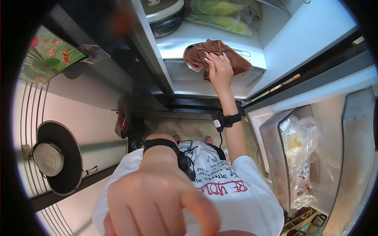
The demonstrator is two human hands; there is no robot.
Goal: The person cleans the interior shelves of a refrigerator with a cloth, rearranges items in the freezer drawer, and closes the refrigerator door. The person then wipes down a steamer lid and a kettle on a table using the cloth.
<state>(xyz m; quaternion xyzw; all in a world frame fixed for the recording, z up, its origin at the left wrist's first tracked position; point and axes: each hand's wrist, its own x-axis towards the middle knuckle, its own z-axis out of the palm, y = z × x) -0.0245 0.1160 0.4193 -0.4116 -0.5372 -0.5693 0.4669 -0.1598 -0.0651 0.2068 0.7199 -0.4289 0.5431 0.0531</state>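
Observation:
My right hand [219,70] presses a brown cloth [241,66] against the front edge of a white refrigerator shelf [173,49], fingers bent over the fabric. A black strap with a small device circles that wrist. Very close to the camera, my left hand [151,200] is blurred, its back towards me. Its fingers spread down past the lower edge of the view, so the tips are hidden, and nothing shows in it. Behind the cloth lie corn cobs in a clear plastic bag [220,19]. Beside them is a lidded pot [167,23], partly cut off.
At the right, an open refrigerator door has a bin [277,157] holding clear plastic bags [301,157]. A black-brimmed hat [59,157] hangs on the wall at left. Above it is a fish picture [49,57]. The compartment's right wall [303,43] borders the shelf.

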